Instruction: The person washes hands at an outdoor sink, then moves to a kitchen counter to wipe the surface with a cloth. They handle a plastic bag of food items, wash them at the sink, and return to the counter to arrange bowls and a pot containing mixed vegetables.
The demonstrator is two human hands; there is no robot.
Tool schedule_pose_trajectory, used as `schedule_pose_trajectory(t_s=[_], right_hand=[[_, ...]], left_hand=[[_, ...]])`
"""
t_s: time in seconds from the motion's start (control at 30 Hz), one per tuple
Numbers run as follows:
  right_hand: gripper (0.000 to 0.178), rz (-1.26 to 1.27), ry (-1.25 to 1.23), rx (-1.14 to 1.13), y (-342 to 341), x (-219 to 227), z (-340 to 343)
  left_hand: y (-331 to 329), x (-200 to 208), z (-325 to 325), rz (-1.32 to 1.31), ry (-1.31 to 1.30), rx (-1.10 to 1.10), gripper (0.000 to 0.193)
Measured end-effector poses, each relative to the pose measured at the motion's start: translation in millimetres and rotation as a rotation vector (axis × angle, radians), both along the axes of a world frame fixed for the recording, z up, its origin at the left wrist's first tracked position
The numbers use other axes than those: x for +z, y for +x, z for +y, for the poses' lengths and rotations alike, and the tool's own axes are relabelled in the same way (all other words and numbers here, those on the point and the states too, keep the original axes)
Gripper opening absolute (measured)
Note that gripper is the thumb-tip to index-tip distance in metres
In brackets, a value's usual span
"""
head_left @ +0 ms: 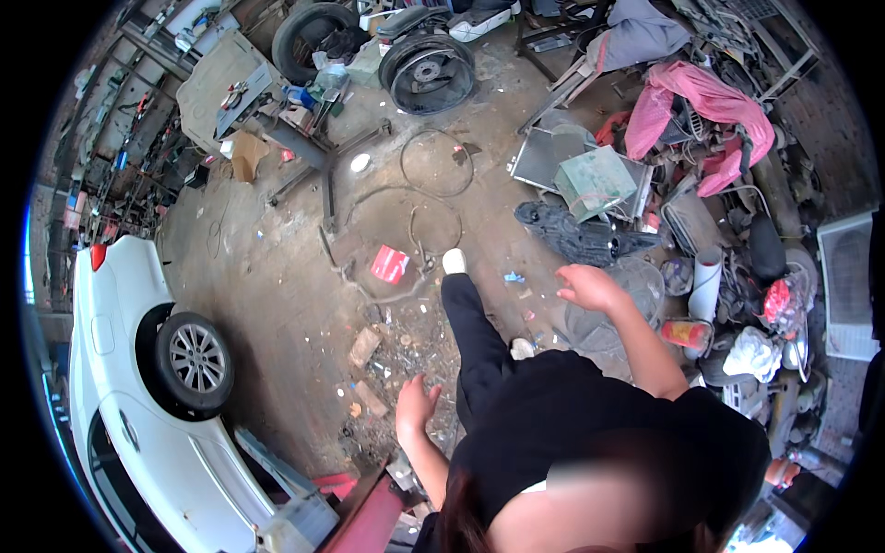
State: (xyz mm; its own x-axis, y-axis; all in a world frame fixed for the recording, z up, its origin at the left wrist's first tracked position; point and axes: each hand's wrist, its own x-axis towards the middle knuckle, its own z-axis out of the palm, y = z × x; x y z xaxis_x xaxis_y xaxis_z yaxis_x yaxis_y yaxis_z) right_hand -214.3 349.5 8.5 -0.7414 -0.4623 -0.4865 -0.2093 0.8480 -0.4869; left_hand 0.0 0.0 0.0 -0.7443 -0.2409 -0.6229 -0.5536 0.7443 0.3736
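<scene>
My left hand (418,404) hangs beside my left leg with nothing in it, its fingers loosely extended. Below it on the ground lie brick pieces (365,347) and scattered rubble. Out to the right is my right hand (590,287), also empty, with fingers loosely spread. It appears over the ground near a crumpled black plastic part (585,235) and a round wire-mesh piece (613,304), touching neither as far as I can see. My white shoe (454,262) is on the ground ahead, near a red box (390,264) and a loop of hose (435,228).
A white car (138,387) on the left shows its rear wheel (194,364). Ahead are a tyre with a rim (428,76) and a metal stand (327,175). Piled scrap fills the right, with a pale green box (595,182) and pink sheeting (691,83). A red metal piece (369,511) stands lower left.
</scene>
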Motion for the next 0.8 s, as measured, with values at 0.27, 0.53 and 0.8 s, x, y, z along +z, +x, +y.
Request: schedule_pose_trajectory(t_s=[0.27,0.53,0.8], right_hand=[[0.038,0.097,0.099,-0.239,-182.7,-6.0,-50.3],[0.036,0.171,-0.042,-0.583,-319.4,24.3,-57.1],[0.039,-0.006,0.067,-0.667,-463.8,-53.2,-21.5]], left_hand=[[-301.6,-19.9,-126.9,0.084,-0.140,-0.307,0.047],[-583.3,31.5,-119.7,0.296,-0.222,-0.593,0.049],[-782.5,10.6,-35.6,0.265,0.058,-0.839,0.050]])
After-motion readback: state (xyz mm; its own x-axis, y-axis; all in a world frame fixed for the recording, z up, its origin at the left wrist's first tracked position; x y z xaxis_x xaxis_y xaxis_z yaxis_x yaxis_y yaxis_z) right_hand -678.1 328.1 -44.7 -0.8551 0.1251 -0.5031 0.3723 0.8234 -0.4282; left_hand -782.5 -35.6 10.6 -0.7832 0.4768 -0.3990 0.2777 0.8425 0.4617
